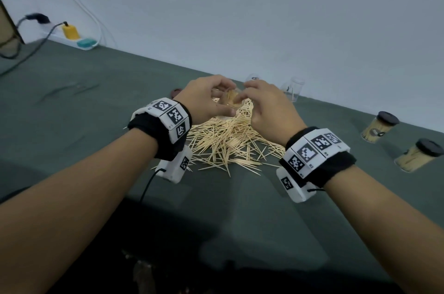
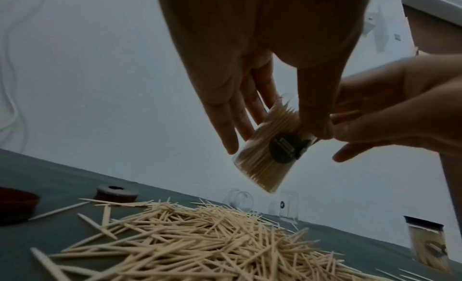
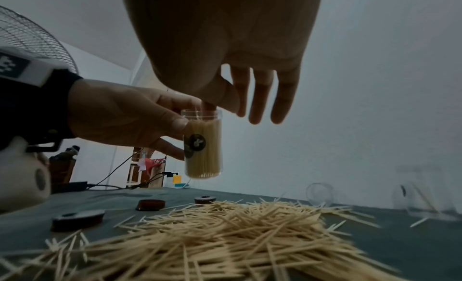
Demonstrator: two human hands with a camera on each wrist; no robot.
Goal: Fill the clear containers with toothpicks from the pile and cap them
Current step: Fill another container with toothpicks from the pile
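Over the dark green cloth-covered desk (image 1: 72, 106), left to right: white power strip (image 1: 72, 40) with yellow plug at the far-left edge by the wall; open cloth in front of it. Dark round caps (image 3: 77, 219) lie left of the loose pile of pale wooden toothpicks (image 1: 228, 142). Above the pile, left hand (image 1: 204, 99) grips a clear cylindrical container (image 3: 203, 143), uncapped, packed with toothpicks; fingers (image 3: 172, 125) curled round its wall. Right hand (image 1: 266, 106) sits at its mouth, thumb and forefinger pinched together there, other fingers (image 3: 285, 95) spread straight. Two empty clear containers (image 1: 294, 90) near the far edge. Two filled, black-capped containers (image 1: 379, 129) lie at the right.
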